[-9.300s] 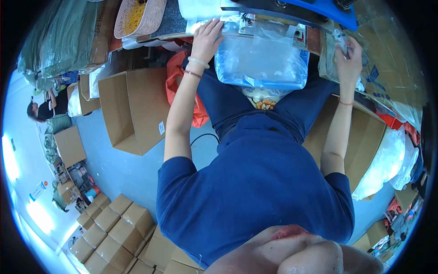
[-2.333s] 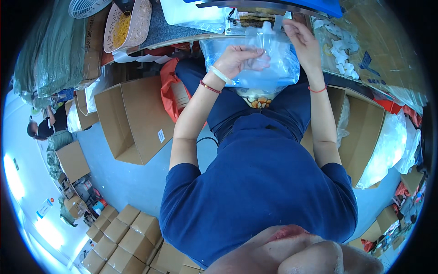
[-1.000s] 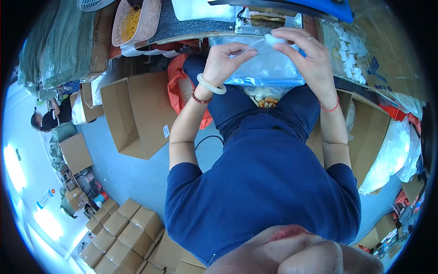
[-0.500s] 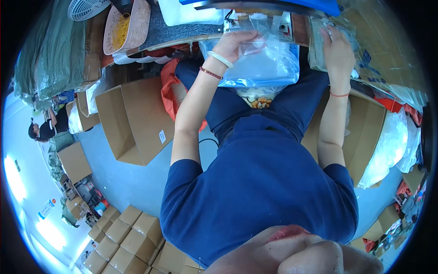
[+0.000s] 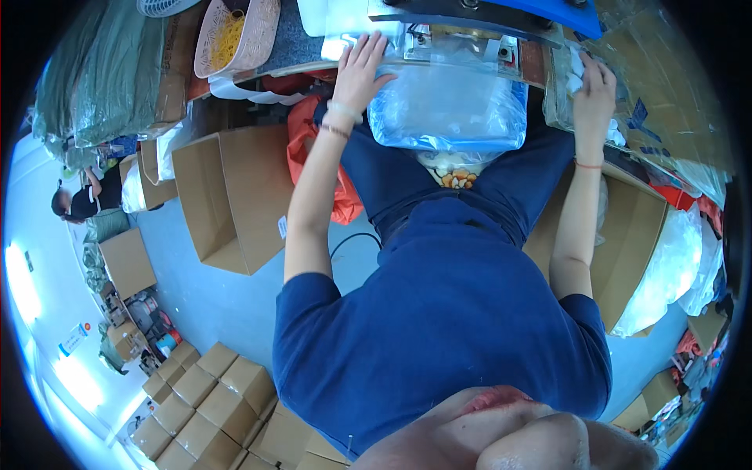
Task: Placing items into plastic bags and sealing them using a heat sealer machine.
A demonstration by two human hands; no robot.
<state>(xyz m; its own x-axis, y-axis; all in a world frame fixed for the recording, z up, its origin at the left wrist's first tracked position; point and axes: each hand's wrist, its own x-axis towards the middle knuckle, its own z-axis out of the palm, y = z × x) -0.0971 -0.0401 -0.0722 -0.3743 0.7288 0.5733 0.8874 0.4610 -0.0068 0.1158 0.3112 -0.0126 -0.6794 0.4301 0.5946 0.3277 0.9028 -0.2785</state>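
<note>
The clear plastic bag [image 5: 446, 106] looks light, limp and slippery; the left hand [image 5: 360, 66] presses flat on its ten-o'clock corner, while the right hand [image 5: 595, 82] loosely grips more bags [image 5: 568, 94] at three o'clock.

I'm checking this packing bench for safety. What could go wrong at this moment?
The left hand lies flat on the clear plastic bag right at the blue-topped sealing machine, so fingers might get caught. The right hand reaches aside into the stack of bags, so the bag may slip crooked.

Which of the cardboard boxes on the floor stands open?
The large cardboard box just left of the person's left arm: its flaps are up and its inside shows; the small boxes below are closed.
</note>
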